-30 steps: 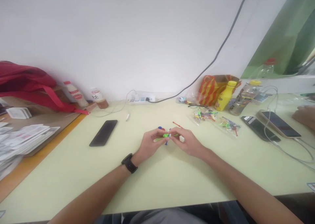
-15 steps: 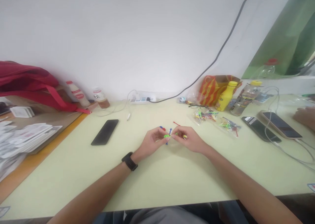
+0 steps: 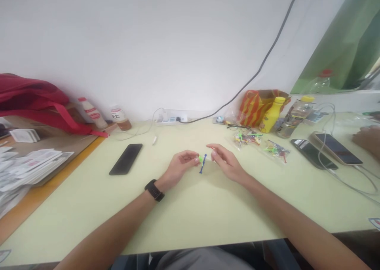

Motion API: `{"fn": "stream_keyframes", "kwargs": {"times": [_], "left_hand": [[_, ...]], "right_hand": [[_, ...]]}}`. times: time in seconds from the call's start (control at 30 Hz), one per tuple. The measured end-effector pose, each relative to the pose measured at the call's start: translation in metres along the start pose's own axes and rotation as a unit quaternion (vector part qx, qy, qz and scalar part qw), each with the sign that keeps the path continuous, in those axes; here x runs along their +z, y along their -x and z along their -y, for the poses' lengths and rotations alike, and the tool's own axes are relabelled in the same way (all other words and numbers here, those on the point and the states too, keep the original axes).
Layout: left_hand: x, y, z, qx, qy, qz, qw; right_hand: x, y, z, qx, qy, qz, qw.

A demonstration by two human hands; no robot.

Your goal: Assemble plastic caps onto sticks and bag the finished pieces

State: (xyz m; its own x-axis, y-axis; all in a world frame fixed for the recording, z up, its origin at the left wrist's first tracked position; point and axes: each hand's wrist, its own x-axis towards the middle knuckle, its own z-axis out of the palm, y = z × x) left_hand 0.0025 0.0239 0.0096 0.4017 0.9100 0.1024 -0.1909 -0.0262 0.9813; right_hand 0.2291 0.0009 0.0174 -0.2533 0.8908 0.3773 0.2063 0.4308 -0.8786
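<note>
My left hand (image 3: 179, 166) is pinched on a small bright-green plastic piece (image 3: 201, 159) over the middle of the table. A thin blue plastic stick with an arrow-shaped tip (image 3: 203, 164) slants beside the green piece and appears joined to it; the exact joint is too small to make out. To the right, my right hand (image 3: 228, 164) is apart from the piece, its thumb and forefinger spread, and I see nothing between them. Around my left wrist is a black watch (image 3: 154, 190).
A black phone (image 3: 126, 159) lies at left. Bags of small colourful plastic parts (image 3: 247, 138) lie behind my right hand, near glasses (image 3: 239, 127) and a yellow bottle (image 3: 272, 115). Phones with cables (image 3: 338, 148) and another person's hand (image 3: 367, 139) are at right.
My right hand has drawn back to the right from the green piece and its fingers have parted. Red and yellow bits around my hands are out of sight now.
</note>
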Motion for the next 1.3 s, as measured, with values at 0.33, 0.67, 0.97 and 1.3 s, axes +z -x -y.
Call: {"fn": "stream_keyframes", "kwargs": {"times": [0.33,0.67,0.97,1.3], "left_hand": [[-0.001,0.000,0.001,-0.002,-0.015,-0.018,1.000],[0.000,0.000,-0.001,-0.006,-0.021,-0.015,1.000],[0.006,0.002,-0.003,0.001,-0.020,0.015,1.000],[0.004,0.002,-0.004,-0.002,-0.025,0.006,1.000]], "right_hand": [[0.003,0.001,0.003,0.067,-0.127,0.100,0.985],[0.007,-0.001,0.006,0.053,-0.126,0.025,0.990],[0.009,0.002,0.004,0.016,-0.038,0.040,0.998],[0.009,0.004,0.007,0.004,-0.047,0.001,0.999]]}}
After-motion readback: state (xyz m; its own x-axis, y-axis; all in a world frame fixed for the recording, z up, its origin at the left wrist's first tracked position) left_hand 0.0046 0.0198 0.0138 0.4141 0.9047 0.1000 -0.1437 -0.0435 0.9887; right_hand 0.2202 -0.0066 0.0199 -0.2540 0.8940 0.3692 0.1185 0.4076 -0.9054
